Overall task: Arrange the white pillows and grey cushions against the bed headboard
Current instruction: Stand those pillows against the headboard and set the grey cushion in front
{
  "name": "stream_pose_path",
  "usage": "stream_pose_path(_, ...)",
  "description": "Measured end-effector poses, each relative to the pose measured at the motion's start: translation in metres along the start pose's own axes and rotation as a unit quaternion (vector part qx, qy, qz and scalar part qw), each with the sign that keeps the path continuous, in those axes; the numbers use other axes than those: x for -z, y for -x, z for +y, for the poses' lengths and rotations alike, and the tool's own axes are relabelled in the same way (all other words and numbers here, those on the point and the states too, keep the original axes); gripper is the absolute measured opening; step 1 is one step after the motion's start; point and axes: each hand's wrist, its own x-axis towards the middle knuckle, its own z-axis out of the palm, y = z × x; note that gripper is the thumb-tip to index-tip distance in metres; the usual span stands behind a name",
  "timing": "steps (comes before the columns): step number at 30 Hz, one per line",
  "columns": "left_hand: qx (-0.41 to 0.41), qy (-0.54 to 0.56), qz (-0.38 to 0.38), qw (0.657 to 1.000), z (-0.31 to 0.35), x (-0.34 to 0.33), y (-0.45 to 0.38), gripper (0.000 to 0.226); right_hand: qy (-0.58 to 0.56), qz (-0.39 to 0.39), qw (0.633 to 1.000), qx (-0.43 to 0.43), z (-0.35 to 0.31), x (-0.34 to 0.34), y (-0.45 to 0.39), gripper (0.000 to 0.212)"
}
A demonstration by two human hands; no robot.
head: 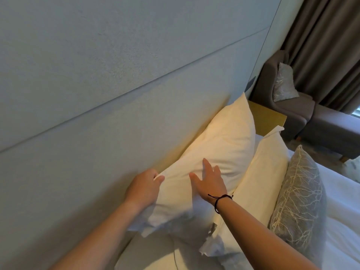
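Head view: we're leaning over the bed (342, 191) w/ both hands on the rear white pillow (212, 151), which is leaning against the headboard (97, 123). Our left hand (143, 189) is pinching its near corner, fingers curled round the edge. Our right hand (209, 181), w/ a dark cord bracelet (219, 199) at the wrist, is lying flat on the pillow front, fingers spread. Just right of that hand a second white pillow (266, 172) is standing against the first; beyond it a grey cushion (300, 197) w/ a pale branch pattern is leaning on the second pillow. Far past the hands: a grey armchair (292, 106) w/ another patterned cushion (284, 82), and curtains (327, 45).
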Motion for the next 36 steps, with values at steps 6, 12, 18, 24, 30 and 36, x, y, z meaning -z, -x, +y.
stream_pose_path(6, -0.050, -0.293, 0.023, 0.955, -0.003, 0.011, 0.010, 0.029, 0.129, -0.045, 0.985, 0.103, 0.001, -0.006, -0.001, 0.075)
stream_pose_path(12, -0.048, -0.238, -0.035, 0.970, -0.009, -0.005, 0.002, 0.028, 0.077, -0.071, 0.990, 0.090, 0.019, -0.003, 0.000, 0.078)
stream_pose_path(18, -0.028, 0.012, -0.128, 0.991, 0.016, -0.032, -0.042, 0.036, -0.160, 0.005, 0.987, 0.021, 0.027, 0.024, -0.015, 0.078)
stream_pose_path(24, -0.008, 0.105, -0.155, 0.982, 0.079, -0.064, -0.115, 0.027, -0.232, 0.073, 0.969, -0.042, 0.062, 0.049, -0.031, 0.077)
stream_pose_path(30, -0.071, 0.122, -0.168, 0.976, 0.138, -0.112, -0.183, 0.027, -0.247, 0.118, 0.958, -0.088, 0.096, 0.066, -0.075, 0.073)
stream_pose_path(36, -0.149, -0.008, -0.128, 0.980, 0.196, -0.134, -0.251, 0.017, -0.263, 0.138, 0.951, -0.088, 0.120, 0.080, -0.146, 0.073)
